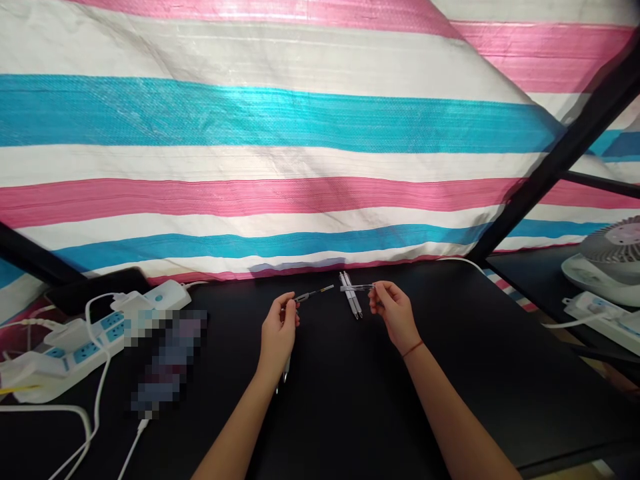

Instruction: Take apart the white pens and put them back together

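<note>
My left hand (280, 323) is closed on a disassembled pen part with a thin ink refill (321, 290) sticking out to the right. Opposite it, my right hand (393, 310) pinches a slim clear pen barrel (354, 288) that points left, across the upper part of two white pens. A gap separates the refill tip from the barrel's end. Those two white pens (352, 300) lie side by side on the black table. Partly hidden beneath my left wrist are the ends of other pens (286, 371).
On the left, a white power strip (165, 297) holds several plugs and cables. A pixelated object (170, 363) with a white cable (133, 447) lies nearby. A striped tarp (300, 127) hangs behind the black table (500, 360). A fan (610, 250) and another power strip (607, 323) stand at right.
</note>
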The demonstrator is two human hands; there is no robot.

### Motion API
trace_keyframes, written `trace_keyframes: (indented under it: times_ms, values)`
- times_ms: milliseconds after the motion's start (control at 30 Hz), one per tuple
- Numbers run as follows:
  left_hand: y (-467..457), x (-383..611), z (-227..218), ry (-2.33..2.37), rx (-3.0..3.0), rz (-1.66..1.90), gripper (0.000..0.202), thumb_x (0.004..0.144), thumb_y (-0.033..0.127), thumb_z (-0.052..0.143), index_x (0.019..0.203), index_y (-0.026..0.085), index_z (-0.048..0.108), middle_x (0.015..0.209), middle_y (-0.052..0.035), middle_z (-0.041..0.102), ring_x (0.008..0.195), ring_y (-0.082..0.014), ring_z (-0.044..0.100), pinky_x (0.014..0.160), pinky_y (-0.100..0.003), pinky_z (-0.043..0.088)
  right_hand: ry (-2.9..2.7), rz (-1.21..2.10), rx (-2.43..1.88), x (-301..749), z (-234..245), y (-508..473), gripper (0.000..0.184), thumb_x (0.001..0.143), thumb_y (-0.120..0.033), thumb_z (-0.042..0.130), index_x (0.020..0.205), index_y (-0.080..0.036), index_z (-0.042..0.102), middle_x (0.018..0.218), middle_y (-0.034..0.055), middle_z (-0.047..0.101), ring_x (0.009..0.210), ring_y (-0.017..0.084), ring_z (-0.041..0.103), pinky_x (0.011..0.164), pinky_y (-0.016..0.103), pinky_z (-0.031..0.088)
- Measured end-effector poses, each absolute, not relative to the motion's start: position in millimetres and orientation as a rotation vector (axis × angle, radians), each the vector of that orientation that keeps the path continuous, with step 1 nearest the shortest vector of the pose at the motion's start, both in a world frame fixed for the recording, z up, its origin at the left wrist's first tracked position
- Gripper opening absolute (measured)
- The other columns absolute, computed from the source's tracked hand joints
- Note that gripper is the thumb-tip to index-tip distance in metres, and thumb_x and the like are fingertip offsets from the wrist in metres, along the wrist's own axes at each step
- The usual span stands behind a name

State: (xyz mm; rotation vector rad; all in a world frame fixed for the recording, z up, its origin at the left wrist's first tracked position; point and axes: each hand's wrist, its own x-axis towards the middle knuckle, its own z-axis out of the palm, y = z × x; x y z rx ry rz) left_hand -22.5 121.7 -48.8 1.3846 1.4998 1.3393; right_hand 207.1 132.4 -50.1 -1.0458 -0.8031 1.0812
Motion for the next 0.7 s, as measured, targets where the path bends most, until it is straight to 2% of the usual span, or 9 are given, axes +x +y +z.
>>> trace_keyframes:
  times_ms: [233,700]
  values:
    - [121.5,-22.1,-45.9,1.469,1.362,1.358,0.038,0.083,0.047,0.050,0.103,0.016,0.058,0.075,-0.0025,0.060,0.063,-0.0136,0.056,0.060,-0.026,0.047,-0.826,1.028,-1.067,208.9,-54.7,135.8,0.029,0.071,-0.042,0.069,0.084,-0.018,0.062,0.072,0.0024,0.061,0.056,0.013,0.052,0.046,0.024,0.044]
    - [123.8,-20.8,-52.5,1.412,1.329,1.354,0.039,0.084,0.048,0.048,0.103,0.017,0.061,0.084,-0.0053,0.065,0.064,-0.0134,0.057,0.063,-0.027,0.048,-0.920,0.920,-1.120,209.1,-56.9,136.4,0.026,0.075,-0.043,0.064,0.086,-0.019,0.062,0.070,0.0019,0.060,0.057,0.013,0.053,0.045,0.024,0.045]
